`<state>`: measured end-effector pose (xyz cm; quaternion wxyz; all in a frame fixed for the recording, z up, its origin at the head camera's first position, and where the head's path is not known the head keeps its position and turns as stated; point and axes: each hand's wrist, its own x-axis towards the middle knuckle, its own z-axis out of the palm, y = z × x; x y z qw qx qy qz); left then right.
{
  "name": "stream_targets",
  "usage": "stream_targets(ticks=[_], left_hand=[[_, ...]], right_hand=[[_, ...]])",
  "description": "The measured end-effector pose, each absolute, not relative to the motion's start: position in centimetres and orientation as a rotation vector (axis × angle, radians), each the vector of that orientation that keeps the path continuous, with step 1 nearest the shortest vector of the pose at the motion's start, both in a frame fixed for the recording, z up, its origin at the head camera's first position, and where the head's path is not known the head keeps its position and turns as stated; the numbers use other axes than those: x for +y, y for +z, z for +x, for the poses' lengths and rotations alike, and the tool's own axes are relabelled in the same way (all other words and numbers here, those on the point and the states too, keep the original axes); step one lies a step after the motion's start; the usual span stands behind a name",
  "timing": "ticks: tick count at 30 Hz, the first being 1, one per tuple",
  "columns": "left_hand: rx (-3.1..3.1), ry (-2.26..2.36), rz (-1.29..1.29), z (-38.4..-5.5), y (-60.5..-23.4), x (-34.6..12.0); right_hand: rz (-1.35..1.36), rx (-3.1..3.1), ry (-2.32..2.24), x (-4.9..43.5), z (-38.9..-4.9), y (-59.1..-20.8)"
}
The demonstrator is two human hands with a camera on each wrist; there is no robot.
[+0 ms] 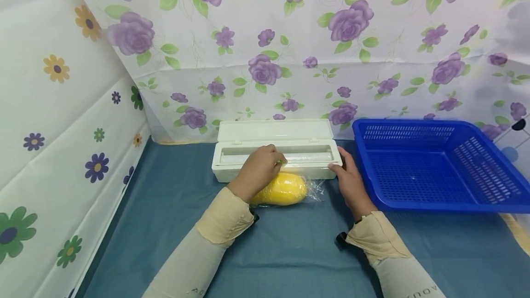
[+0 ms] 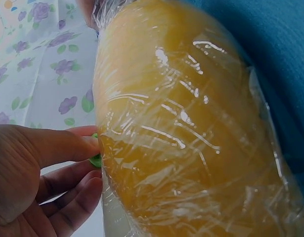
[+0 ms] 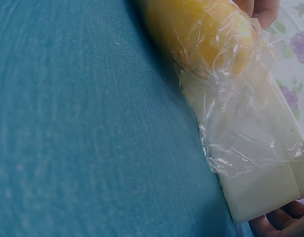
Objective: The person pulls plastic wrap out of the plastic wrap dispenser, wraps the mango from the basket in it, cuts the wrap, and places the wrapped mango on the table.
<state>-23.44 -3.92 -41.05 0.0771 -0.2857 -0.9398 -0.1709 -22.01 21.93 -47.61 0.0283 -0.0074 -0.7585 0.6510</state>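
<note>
A white cling film dispenser point(image 1: 229, 174) lies on the cloth with its lid raised at the back. Inside it is a roll of cling film point(image 1: 308, 157). My left hand point(image 1: 258, 169) reaches over its front edge and pinches a small green slider point(image 2: 95, 159) between thumb and fingers. The right hand point(image 1: 351, 182) holds the dispenser's right end, thumb on the front and fingers behind. Just in front of the box, under my left wrist, lies a plump yellow oblong thing point(image 1: 287, 189) wrapped in cling film, loose film sticking out at its right end.
A blue plastic basket point(image 1: 414, 206) with slotted sides stands to the right, close beside my right hand. Blue-green cloth point(image 1: 290, 252) covers the table. A flowered sheet point(image 1: 265, 95) hangs behind, another point(image 1: 62, 151) along the left.
</note>
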Motion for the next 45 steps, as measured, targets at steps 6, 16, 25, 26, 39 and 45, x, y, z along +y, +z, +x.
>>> stream_targets(ticks=[6,16,25,26,39,45], left_hand=[[-2.819,-0.522,-0.840,-23.54,-41.06,-3.90],[-2.807,-0.516,-0.827,-23.53,-41.09,-3.97],[-2.803,-0.516,-0.819,-23.43,-41.06,-4.03],[-2.804,-0.515,-0.818,-23.41,-41.01,-4.02],[-2.822,-0.527,-0.792,-23.54,-41.10,-4.07],[-2.828,-0.520,-0.784,-23.57,-41.06,-4.10]], right_hand=[[-0.019,-2.340,2.015,21.87,-21.88,-47.49],[-0.022,-2.345,2.015,21.92,-21.97,-47.61],[-0.045,-2.344,2.010,21.85,-22.06,-47.58],[-0.044,-2.348,2.002,21.84,-22.06,-47.56],[-0.026,-2.353,1.980,21.90,-22.02,-47.63],[-0.012,-2.357,1.978,21.88,-21.88,-47.59]])
